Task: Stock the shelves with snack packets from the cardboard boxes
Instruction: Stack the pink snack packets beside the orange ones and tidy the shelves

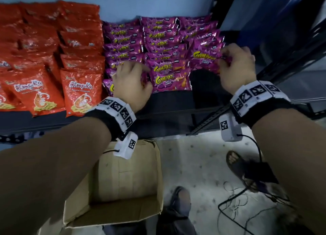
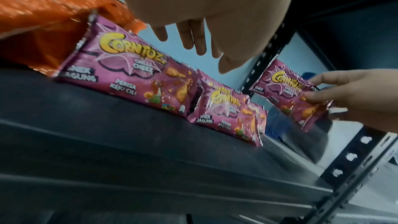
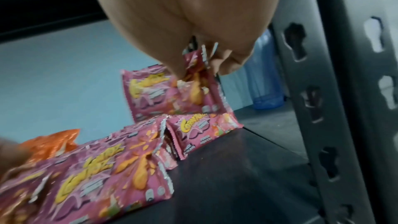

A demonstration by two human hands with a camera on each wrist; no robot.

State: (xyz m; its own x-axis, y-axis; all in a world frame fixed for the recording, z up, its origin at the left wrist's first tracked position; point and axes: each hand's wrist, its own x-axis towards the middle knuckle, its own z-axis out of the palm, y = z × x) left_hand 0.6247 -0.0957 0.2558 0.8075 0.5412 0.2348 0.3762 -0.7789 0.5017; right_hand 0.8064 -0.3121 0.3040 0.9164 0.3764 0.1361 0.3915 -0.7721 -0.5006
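Note:
Purple Corntoz snack packets (image 1: 158,40) lie in overlapping rows on the dark shelf (image 1: 176,100). My right hand (image 1: 229,61) pinches one purple packet (image 1: 204,58) by its right edge, above the front of the rightmost row. The left wrist view shows this held packet (image 2: 284,91) tilted, just off the shelf. My left hand (image 1: 134,72) hovers with relaxed fingers over the front packets of the left purple rows and holds nothing. Its fingers (image 2: 193,43) hang straight above the packets. The cardboard box (image 1: 127,208) stands open on the floor below my left arm, with no packets visible inside.
Orange prawn-cracker packets (image 1: 44,58) fill the shelf's left half. A bare dark patch of shelf (image 1: 206,83) lies under the held packet. A slotted metal upright (image 3: 323,91) bounds the shelf on the right. Cables (image 1: 238,199) and my feet are on the floor.

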